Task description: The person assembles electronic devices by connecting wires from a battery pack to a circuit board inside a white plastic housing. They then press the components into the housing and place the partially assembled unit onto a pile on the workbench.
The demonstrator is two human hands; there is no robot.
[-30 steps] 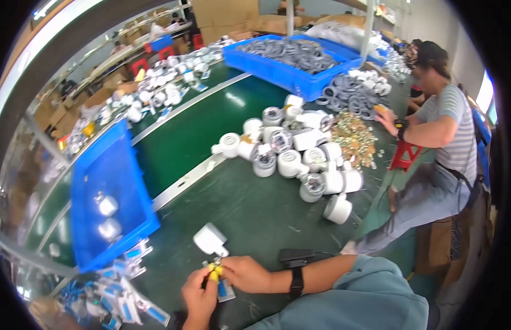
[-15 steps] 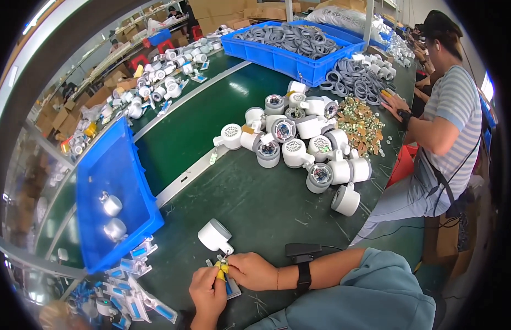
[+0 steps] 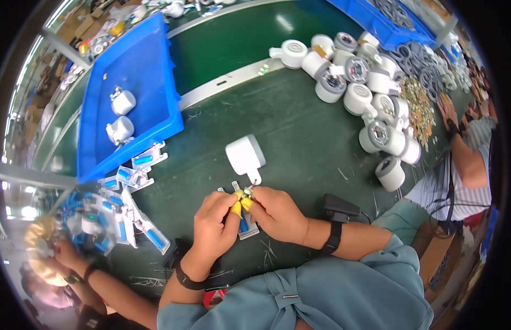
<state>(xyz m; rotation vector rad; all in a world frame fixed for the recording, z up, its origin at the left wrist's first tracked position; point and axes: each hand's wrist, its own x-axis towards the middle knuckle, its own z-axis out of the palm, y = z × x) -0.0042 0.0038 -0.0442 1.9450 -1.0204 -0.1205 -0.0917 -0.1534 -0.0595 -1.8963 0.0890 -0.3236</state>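
My left hand (image 3: 216, 226) and my right hand (image 3: 278, 215) meet at the middle of the bench, fingers pinched together. Yellow covers (image 3: 238, 209) wrap some of the fingertips. A small, pale-green piece shows between them, too covered to name. Just beyond my fingers lies a white round housing (image 3: 244, 153) with a grey rim, its short neck reaching toward my right hand. Beneath both hands is a white plastic handle part (image 3: 249, 235) holding a blue battery cell, partly hidden by my fingers.
A blue tray (image 3: 175, 118) with two white housings stands at left, above piled battery handle parts (image 3: 123, 220). More housings (image 3: 357, 99), grey rings (image 3: 426, 71) and small boards (image 3: 417, 104) lie at right. A black device (image 3: 341, 205) sits by my right wrist. Co-workers are at both sides.
The view has swung to the right and down, bringing in a co-worker's arms at lower left. My hands stay pinched together at the same spot by the housing.
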